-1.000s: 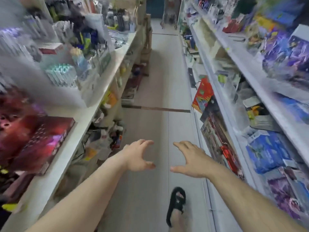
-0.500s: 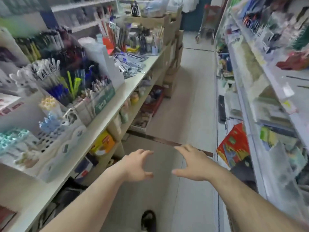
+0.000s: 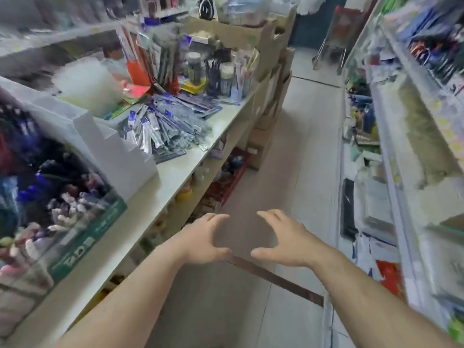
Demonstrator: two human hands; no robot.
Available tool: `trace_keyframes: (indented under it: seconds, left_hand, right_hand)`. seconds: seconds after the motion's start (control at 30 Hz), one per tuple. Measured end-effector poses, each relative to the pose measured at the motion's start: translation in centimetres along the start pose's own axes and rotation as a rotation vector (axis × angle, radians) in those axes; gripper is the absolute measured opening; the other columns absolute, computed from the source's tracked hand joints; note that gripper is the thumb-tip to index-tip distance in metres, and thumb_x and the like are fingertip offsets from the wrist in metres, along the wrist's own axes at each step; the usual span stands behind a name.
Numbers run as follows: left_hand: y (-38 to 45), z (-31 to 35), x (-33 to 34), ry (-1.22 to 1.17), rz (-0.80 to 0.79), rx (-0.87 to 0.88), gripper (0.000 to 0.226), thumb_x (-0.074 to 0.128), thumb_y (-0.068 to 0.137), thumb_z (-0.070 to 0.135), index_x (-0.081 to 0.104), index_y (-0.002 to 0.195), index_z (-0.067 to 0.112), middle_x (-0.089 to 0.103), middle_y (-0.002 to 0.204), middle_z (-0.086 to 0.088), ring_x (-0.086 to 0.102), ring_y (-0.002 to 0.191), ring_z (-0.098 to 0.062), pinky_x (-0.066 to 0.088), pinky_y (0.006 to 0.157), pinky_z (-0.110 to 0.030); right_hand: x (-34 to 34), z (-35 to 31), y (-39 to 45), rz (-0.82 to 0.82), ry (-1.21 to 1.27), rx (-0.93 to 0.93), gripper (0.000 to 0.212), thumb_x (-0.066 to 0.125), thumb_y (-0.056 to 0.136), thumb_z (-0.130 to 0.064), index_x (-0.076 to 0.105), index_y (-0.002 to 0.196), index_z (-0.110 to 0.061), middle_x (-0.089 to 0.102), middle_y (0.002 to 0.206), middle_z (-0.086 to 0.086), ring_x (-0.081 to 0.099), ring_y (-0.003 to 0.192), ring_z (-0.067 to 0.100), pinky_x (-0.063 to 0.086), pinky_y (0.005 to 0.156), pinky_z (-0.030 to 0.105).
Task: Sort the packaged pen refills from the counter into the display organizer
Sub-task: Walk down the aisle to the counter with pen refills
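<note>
Aisle view, approach stage. My left hand (image 3: 204,238) and right hand (image 3: 285,238) hang side by side over the floor (image 3: 296,151), both released, fingers spread and lightly curved, holding nothing. The refills (image 3: 163,121), slim packets with blue headers, lie in a loose heap on the counter (image 3: 175,177) at far left, well apart from both hands. Just near-left of the heap, touching its edge, stands a white stepped organizer (image 3: 110,146); whether this is the display organizer meant by the task I judge likely but cannot confirm, and blur hides its compartments. Pen boxes (image 3: 62,209) crowd the counter nearer me; shelves (image 3: 401,121) line the right side. I judge that no sorting has begun: the step in hand is reaching the heap. The next move calls for stepping forward and left, then pinching a few packets off the top without spilling the pile over the counter edge.
</note>
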State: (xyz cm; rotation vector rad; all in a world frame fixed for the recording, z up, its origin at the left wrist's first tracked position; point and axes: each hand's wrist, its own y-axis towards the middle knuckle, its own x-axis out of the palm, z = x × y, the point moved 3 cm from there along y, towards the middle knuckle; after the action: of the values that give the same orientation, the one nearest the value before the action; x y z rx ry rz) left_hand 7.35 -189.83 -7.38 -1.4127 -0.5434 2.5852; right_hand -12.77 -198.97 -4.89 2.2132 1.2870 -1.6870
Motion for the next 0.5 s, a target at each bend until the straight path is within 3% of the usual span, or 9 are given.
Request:
trace_keyframes:
  seconds: [0.2,0.33,0.5]
  left_hand:
    - [9.8,-1.6,-6.5,-0.026,0.112,-0.119,0.087,0.063,0.082,0.052,0.018,0.154,0.033,0.024,0.158,0.006,0.034,0.14,-0.015,0.032,0.112,-0.03]
    - [15.1,-2.9,-9.7,-0.071,0.191,-0.3,0.09,0.058,0.075,0.058,0.02,0.153,0.033,0.03,0.154,0.004,0.039,0.135,-0.015,0.037,0.111,-0.038]
    - [19.8,-3.8,-13.9,-0.153,0.28,-0.452,0.084,0.06,0.083,0.052,0.019,0.154,0.033,0.027,0.157,0.004,0.033,0.14,-0.018,0.033,0.114,-0.038]
  right_hand:
    - [-5.7,2.4,14.4,-0.025,0.011,-0.172,0.099,0.062,0.074,-0.071,0.015,0.155,-0.038,0.017,0.159,-0.015,0.024,0.146,0.017,0.03,0.117,0.041]
    - [-9.9,2.3,23.5,-0.099,-0.005,-0.343,0.093,0.064,0.083,-0.063,0.016,0.157,-0.034,0.018,0.159,-0.012,0.023,0.146,0.015,0.026,0.119,0.039]
    - [-14.7,0.4,33.1,-0.149,-0.078,-0.513,0.093,0.063,0.081,-0.065,0.018,0.156,-0.031,0.022,0.159,-0.006,0.024,0.146,0.015,0.026,0.119,0.042]
